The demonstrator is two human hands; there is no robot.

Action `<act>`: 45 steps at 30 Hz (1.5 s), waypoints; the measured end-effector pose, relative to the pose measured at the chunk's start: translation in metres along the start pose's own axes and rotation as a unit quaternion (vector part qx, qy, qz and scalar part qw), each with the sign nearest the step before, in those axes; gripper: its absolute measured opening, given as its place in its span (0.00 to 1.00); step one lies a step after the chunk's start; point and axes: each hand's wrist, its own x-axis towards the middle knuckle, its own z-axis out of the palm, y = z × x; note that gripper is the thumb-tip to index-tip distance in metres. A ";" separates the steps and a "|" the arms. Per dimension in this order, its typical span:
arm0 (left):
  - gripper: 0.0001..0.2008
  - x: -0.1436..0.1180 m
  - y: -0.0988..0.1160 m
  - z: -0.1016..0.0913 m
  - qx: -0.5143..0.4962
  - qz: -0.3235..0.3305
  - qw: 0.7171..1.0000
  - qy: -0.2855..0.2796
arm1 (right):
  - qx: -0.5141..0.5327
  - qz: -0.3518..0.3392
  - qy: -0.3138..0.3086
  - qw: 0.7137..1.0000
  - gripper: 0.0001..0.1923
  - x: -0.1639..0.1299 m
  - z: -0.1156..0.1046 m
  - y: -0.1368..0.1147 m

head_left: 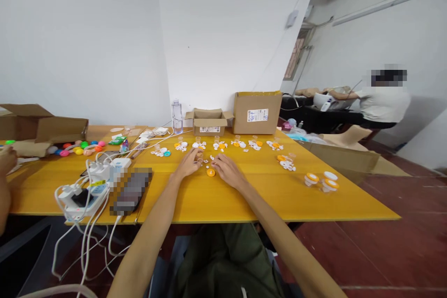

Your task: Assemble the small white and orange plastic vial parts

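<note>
My left hand [188, 165] rests on the yellow table with its fingers curled against a small clear plastic cup [200, 157]. Opposite it, my right hand [226, 168] has its fingertips bunched low over the tabletop; what they pinch, if anything, is too small to make out. Small white plastic pieces [206, 161] lie between the hands. Just in front of them is an orange round cap [211, 172], close to the right fingertips. Behind the hands runs a row of little piles of white parts [220, 146] with orange discs and clear cups.
At right stand several orange-and-white capped pieces [311, 179]. An open carton [209, 123], a larger box [257, 114] and a water bottle [177, 116] are at the back. Left are a phone [133, 192], cabled power strips [91, 200] and another person's hand [7, 158]. A person sits far right.
</note>
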 end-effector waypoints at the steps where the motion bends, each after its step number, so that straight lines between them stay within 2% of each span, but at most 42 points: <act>1: 0.20 -0.001 -0.001 0.000 -0.003 -0.001 1.000 -0.005 | 0.001 0.004 -0.005 1.000 0.09 0.002 0.002 0.003; 6: 0.24 -0.004 0.001 -0.002 0.027 0.021 0.999 -0.025 | 0.024 0.012 -0.029 0.999 0.07 0.013 0.011 0.011; 15: 0.24 -0.006 0.006 -0.008 0.102 0.060 0.992 -0.049 | 0.017 -0.014 -0.064 0.998 0.05 0.026 0.017 0.009; 20: 0.18 -0.008 0.008 -0.011 0.130 0.090 0.986 -0.049 | -0.002 -0.027 -0.055 0.998 0.06 0.027 0.019 0.014; 25: 0.10 -0.009 0.010 -0.011 0.165 0.090 0.982 -0.035 | -0.021 -0.020 -0.040 0.999 0.06 0.024 0.020 0.017; 30: 0.09 -0.009 0.013 -0.010 0.182 0.085 0.979 -0.033 | -0.006 -0.007 -0.036 0.999 0.07 0.017 0.012 0.013; 37: 0.09 -0.007 0.017 -0.007 0.136 0.100 0.986 -0.008 | 0.039 0.041 -0.034 0.998 0.09 -0.011 -0.006 0.007; 41: 0.08 -0.003 0.021 -0.005 0.088 0.092 0.992 0.006 | 0.065 0.078 -0.028 0.994 0.08 -0.022 -0.007 0.007; 45: 0.08 0.000 0.026 -0.005 0.026 0.083 0.996 -0.015 | 0.081 0.108 -0.016 0.991 0.06 -0.023 -0.005 0.006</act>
